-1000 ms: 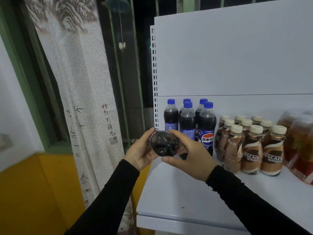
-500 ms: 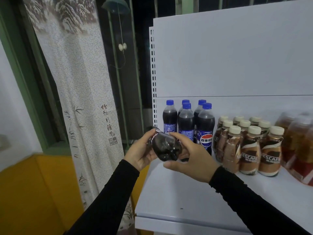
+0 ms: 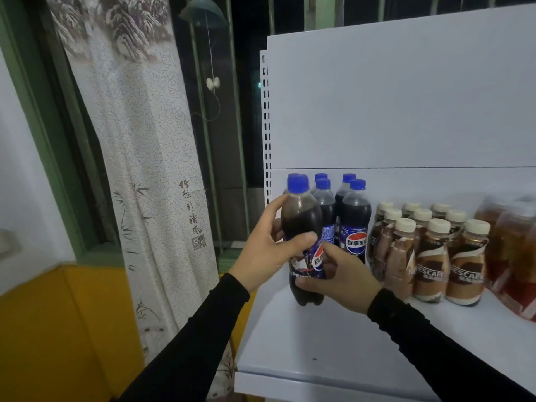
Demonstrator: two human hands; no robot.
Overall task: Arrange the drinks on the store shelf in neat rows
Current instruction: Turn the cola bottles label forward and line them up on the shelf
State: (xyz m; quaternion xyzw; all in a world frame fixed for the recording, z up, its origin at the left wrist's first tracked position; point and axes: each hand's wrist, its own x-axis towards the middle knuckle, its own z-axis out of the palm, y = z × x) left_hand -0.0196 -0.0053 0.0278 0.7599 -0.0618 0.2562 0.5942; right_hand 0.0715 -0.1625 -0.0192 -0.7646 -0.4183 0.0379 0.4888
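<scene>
— The cola bottle (image 3: 304, 242) has swung upright since a moment ago; its base faced us before.

— Who's holding it?

— Both: left hand (image 3: 266, 250) wrapped around the shoulder, right hand (image 3: 339, 277) curled round the lower label, steadying it at the shelf's (image 3: 319, 343) left front.

— Why there?

— Probably to head the left column of Pepsi bottles (image 3: 355, 224), beside the Nescafé bottles (image 3: 432, 256).

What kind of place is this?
Probably a small shop, or a mock-up of one. A white metal shelf holds rows of cola bottles and coffee bottles, and two hands are adding another cola bottle.
</scene>
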